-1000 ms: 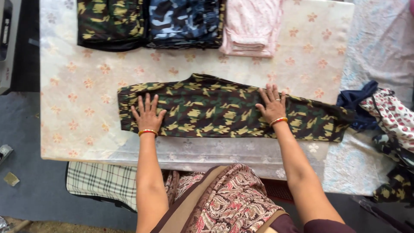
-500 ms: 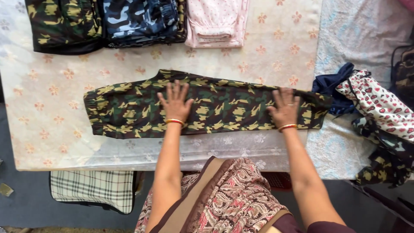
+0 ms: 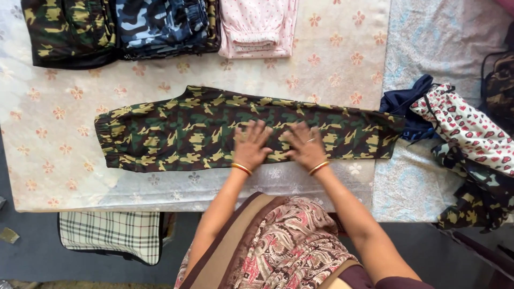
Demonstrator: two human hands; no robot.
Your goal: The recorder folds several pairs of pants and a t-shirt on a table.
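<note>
Where floral cloth (image 3: 332, 48) covers table, camouflage trousers (image 3: 176, 128) lie flat lengthwise, near front edge. Left hand (image 3: 250, 144) and right hand (image 3: 305, 147) press side by side on trousers' middle, fingers spread flat, gripping nothing. Folded stacks at far edge: green camouflage (image 3: 67, 29), blue camouflage (image 3: 160, 24), pink (image 3: 257, 24). Loose clothes pile (image 3: 466, 134) at right, on pale blue sheet (image 3: 428, 37). Checked bag (image 3: 107, 233) on grey floor below. Bare cloth left of trousers. Half second earlier, hands lay well apart; now nearly touching.
</note>
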